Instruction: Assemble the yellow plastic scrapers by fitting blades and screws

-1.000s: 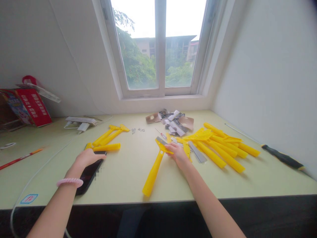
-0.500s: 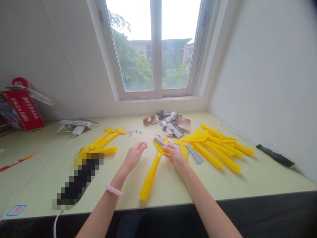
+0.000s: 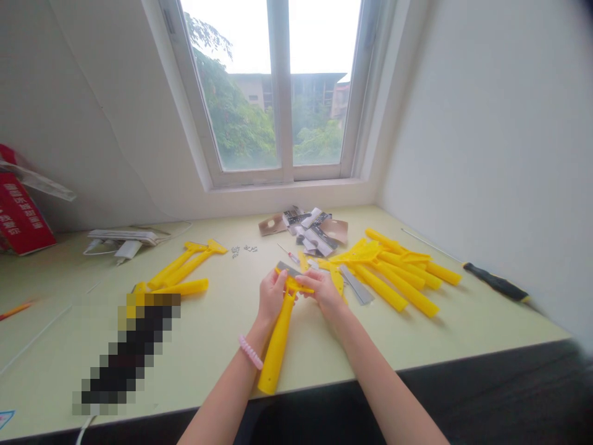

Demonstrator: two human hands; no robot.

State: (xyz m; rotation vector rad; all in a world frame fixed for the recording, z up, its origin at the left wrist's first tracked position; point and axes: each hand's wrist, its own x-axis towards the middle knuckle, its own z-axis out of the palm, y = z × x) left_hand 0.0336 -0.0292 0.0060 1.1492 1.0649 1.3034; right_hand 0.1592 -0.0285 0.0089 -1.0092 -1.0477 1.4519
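Observation:
A yellow scraper (image 3: pixel 278 346) lies between my hands, its handle pointing towards the table's front edge. My left hand (image 3: pixel 272 296) grips the left side of its head, thumb on top. On the right side of the head, my right hand (image 3: pixel 324 290) pinches it with closed fingers. A grey metal blade (image 3: pixel 289 269) shows at the far edge of the head. Just beyond my right hand lie more yellow scraper parts (image 3: pixel 398 278) in a heap, with loose grey blades (image 3: pixel 356 285) and a small screwdriver (image 3: pixel 293 256).
Several yellow scrapers (image 3: pixel 185 267) lie at the left, near small screws (image 3: pixel 235 251). Torn packaging (image 3: pixel 315 232) is by the window. A long black-handled screwdriver (image 3: pixel 495 283) rests at the right. A power strip (image 3: pixel 123 237) and a pixelated dark object (image 3: pixel 130 352) are on the left.
My left hand has moved right and taken hold of the scraper's head; before, it was apart from it. The scraper's handle end has come nearer the table edge. The view has shifted right.

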